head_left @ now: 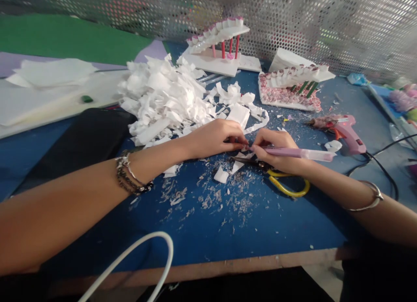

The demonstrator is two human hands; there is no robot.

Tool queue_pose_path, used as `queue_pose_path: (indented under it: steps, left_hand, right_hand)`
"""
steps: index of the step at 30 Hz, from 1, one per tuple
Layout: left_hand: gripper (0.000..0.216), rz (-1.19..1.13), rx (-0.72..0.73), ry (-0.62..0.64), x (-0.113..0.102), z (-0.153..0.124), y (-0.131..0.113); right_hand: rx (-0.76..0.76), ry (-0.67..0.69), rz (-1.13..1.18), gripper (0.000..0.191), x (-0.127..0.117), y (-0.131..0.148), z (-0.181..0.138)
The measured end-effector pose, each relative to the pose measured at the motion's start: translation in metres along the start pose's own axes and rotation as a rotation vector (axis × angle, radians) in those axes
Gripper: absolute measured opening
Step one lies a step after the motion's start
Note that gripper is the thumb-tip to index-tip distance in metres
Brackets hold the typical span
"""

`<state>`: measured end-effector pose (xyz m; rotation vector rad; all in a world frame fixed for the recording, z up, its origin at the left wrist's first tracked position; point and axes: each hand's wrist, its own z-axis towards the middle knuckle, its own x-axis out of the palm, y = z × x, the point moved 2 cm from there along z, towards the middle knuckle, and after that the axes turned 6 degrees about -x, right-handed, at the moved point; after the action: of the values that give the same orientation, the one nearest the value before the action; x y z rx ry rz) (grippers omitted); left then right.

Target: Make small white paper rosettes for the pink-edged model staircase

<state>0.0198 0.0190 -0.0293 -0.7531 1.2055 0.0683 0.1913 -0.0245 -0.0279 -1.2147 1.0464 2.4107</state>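
My right hand [276, 141] grips a pink pen [289, 152] with a clear end, its tip pointing left. Close by that tip, my left hand [223, 137] has its fingers pinched together; what is between them is too small to make out. Under my right hand lie scissors [293, 194] with yellow handles, partly covered by it. Beyond my left hand rises a big heap of torn white paper [169, 97]. Loose white scraps [221, 175] and fine shavings are scattered on the blue table [202, 237] in front of my hands.
Two small stair-like models stand at the back, one on red posts [216, 37], one on green posts [293, 89]. A pink glue gun [350, 132] with a black cord lies right. A black phone-like slab [78, 145] is left; a white cable [140, 241] loops in front.
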Motion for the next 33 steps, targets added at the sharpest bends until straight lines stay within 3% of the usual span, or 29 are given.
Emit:
queue_pose_path:
  steps: [19,29,33]
  left_hand:
    - [0.017,-0.034,0.022,-0.006,-0.0015,0.0008,0.0024]
    - [0.019,-0.019,0.044,0.007,-0.0004,0.0005,0.0017]
    - [0.016,-0.022,0.043,0.036,-0.0004,0.0012,0.0017]
  right_hand:
    - [-0.023,-0.035,-0.044,0.013,0.0005,0.0006,-0.0008]
    - [-0.022,0.008,-0.034,0.013,0.0008,0.0010,0.0003]
    - [0.013,-0.059,-0.007,0.012,-0.0018,0.0012,-0.0002]
